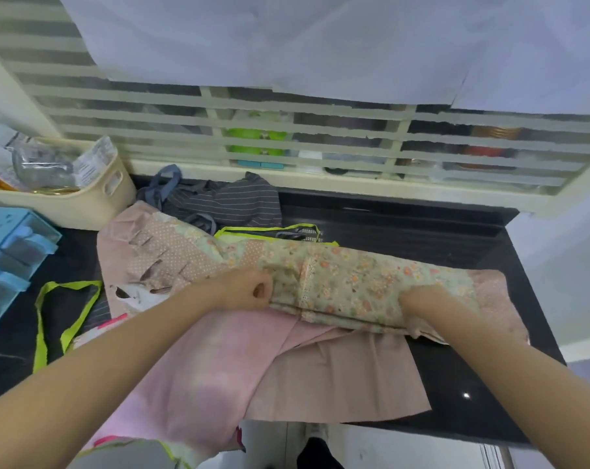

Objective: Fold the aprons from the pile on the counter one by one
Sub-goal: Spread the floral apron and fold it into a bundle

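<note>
Gripping floral apron (354, 282), left hand (246, 289), right hand (418, 302)

Left hand (249, 289) fisted; right hand (418, 304) fingers hidden.

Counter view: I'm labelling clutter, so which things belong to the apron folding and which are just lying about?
Job: floral apron, gripped by left hand and right hand; striped apron; green-trimmed apron.

Lying about: cream basket; blue drawer organiser.

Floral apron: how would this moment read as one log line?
step: folding | item: floral apron | left hand: grips folded edge | right hand: tucked into fold | surface: black counter
</note>
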`<state>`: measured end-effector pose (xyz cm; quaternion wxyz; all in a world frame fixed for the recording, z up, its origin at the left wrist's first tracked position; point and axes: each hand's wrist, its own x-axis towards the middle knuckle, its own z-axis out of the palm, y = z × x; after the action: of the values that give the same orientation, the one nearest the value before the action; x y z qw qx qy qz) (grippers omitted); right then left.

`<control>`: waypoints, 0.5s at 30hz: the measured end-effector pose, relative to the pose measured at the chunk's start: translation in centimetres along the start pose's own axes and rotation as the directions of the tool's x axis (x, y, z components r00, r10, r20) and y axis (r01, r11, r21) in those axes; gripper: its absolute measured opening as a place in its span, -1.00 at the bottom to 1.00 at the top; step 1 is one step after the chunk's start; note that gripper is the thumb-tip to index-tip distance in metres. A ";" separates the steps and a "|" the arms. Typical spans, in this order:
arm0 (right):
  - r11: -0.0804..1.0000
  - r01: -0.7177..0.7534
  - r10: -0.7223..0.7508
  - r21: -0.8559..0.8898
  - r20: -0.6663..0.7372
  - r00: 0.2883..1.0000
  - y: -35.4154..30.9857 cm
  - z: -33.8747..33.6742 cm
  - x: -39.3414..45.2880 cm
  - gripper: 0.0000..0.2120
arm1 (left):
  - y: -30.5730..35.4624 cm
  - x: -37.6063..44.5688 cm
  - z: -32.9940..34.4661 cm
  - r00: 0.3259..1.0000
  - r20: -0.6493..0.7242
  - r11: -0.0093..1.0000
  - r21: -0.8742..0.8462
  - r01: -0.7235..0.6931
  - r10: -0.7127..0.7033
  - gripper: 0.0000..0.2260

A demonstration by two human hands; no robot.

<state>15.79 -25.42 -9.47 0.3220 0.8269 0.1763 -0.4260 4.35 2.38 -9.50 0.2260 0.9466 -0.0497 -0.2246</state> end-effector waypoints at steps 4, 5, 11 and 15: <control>0.931 0.347 -0.269 0.110 -0.434 0.860 -5.0 -6.5 -2.1 -0.71 | -2.6 -1.2 -2.9 0.795 -0.568 0.974 -0.194 0.121 -0.212 -0.88; 0.899 0.425 -0.300 0.108 -0.556 0.775 -7.1 -8.2 -2.8 -0.74 | -3.8 -1.5 -3.8 0.717 -0.636 0.958 -0.216 0.190 -0.286 -0.90; 0.745 0.664 -0.375 0.065 -0.782 0.497 -16.4 -14.0 -2.6 -0.56 | -10.6 -2.0 -6.7 0.559 -0.523 0.761 -0.355 0.544 -0.643 -0.69; 0.731 0.681 -0.502 0.057 -0.631 0.592 -19.0 -14.1 -0.5 -0.54 | -14.1 -2.4 -6.3 0.480 -0.301 0.560 -0.560 0.611 -0.824 -0.54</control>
<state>13.03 -1.91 -10.28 -0.0352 0.8445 0.4673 -0.2594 4.98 18.02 -9.85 0.2891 0.8339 0.4691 -0.0319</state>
